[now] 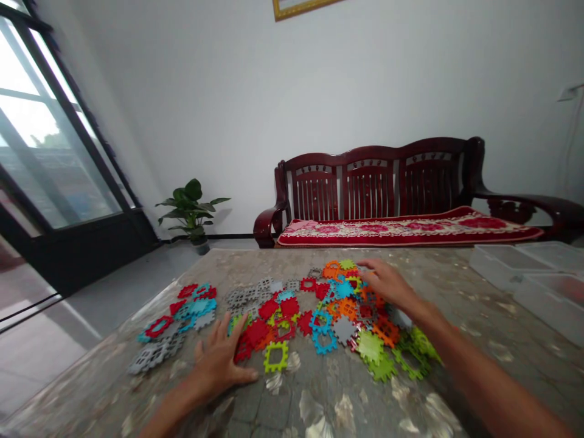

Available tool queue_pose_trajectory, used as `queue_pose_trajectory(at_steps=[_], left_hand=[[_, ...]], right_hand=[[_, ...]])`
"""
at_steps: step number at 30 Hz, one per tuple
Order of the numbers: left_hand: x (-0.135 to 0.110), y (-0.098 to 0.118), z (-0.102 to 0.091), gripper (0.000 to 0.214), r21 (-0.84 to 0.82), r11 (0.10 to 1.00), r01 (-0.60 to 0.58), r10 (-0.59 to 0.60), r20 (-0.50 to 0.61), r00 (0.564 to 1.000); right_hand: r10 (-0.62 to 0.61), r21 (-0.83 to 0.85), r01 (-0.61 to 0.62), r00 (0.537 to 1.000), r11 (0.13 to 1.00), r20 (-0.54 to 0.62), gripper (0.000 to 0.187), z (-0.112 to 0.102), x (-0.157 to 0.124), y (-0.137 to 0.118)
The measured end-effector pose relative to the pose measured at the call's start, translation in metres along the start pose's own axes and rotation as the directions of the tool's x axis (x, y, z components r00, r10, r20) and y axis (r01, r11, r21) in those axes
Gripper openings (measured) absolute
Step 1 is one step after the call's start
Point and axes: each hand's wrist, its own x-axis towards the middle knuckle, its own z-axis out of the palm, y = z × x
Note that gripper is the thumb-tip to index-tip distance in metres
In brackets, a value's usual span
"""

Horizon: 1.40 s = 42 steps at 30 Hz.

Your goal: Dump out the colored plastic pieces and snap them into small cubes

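Observation:
My left hand (219, 356) rests low over the table with its fingers spread, holding nothing. Its fingertips are beside red toothed plastic tiles (257, 332), and a lime square frame tile (275, 358) lies right of the thumb. My right hand (387, 283) reaches over the far right of the pile, fingers stretched out to the left and apart. Under and around it are orange tiles (385, 331), a bright blue tile (342, 289) and a small lime tile (348, 264). The palm and forearm partly hide the tiles below. Solid lime tiles (370, 346) lie nearer to me.
A separate group of grey tiles (157, 353), with red and blue ones, lies at the left. Clear plastic boxes (506, 267) stand on the right of the patterned table (269, 407). Behind are a wooden bench (369, 188) and a potted plant (191, 210).

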Motion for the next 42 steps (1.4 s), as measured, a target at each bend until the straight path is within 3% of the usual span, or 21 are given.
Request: queue_pose_trajectory(at_steps=[3, 6, 10, 14, 20, 23, 34, 42], left_hand=[[-0.004, -0.002, 0.009, 0.117, 0.001, 0.998, 0.057, -0.057, 0.007, 0.998], [-0.004, 0.006, 0.014, 0.107, -0.005, 1.000, 0.024, -0.025, -0.032, 0.999], [-0.006, 0.019, 0.013, 0.098, 0.007, 1.000, 0.008, -0.007, -0.082, 0.997], [-0.010, 0.028, 0.010, 0.095, 0.016, 1.000, 0.017, -0.015, -0.101, 0.995], [-0.006, 0.042, 0.013, 0.083, 0.030, 0.999, 0.027, -0.022, -0.156, 0.987], [0.000, 0.051, 0.015, 0.079, 0.042, 0.999, 0.007, 0.001, -0.198, 0.980], [0.021, 0.079, 0.001, 0.051, -0.036, 0.999, 0.015, -0.025, -0.292, 0.956], [0.039, 0.096, -0.001, 0.025, -0.339, 0.940, -0.044, -0.108, -0.417, 0.903]], right_hand=[[-0.163, -0.031, 0.176, 0.953, 0.984, 0.256, 0.051, 0.051, 0.015, -0.061], [-0.164, -0.083, 0.223, 0.879, 0.971, 0.448, 0.063, 0.101, 0.029, -0.104], [-0.054, -0.173, 0.174, 0.839, 0.969, 0.541, 0.076, 0.148, 0.047, -0.127], [0.021, -0.232, 0.134, 0.824, 0.963, 0.566, 0.073, 0.174, 0.057, -0.133], [-0.095, -0.297, 0.265, 0.869, 0.917, 0.485, 0.064, 0.190, 0.047, -0.140], [-0.121, -0.297, 0.272, 0.888, 0.915, 0.443, 0.060, 0.192, 0.043, -0.143], [0.025, -0.227, 0.086, 0.894, 0.970, 0.448, 0.040, 0.187, 0.049, -0.143], [0.139, -0.119, -0.099, 0.904, 0.988, 0.404, 0.029, 0.192, 0.056, -0.128]])
